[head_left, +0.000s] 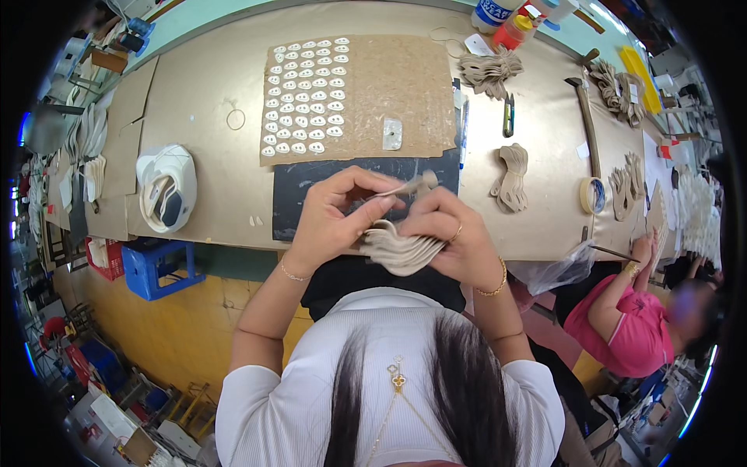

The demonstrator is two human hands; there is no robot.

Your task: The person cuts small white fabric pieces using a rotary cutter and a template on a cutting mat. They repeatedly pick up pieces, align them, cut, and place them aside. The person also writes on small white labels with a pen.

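Observation:
A fanned stack of beige fabric pieces [401,249], which look like shoe parts, is gripped in my right hand [459,233] at the table's front edge. Fingers and thumb of my left hand [341,208] pinch one thin beige piece [403,188] just above that stack; its far end is blurred by motion near my right fingers. Beneath both hands lies a black mat [299,194]. Behind it, a brown cardboard sheet [373,93] carries rows of small white pieces [299,121] with dark holes, plus a pale square plate [392,134].
A white shoe [167,187] stands at left. Rightward lie thread snips [509,117], beige bundles [511,177], a hammer [585,117] and a tape roll [592,195]. Bottles [513,31] stand at the back. A person in pink [622,323] works at right. A blue stool [159,268] stands below left.

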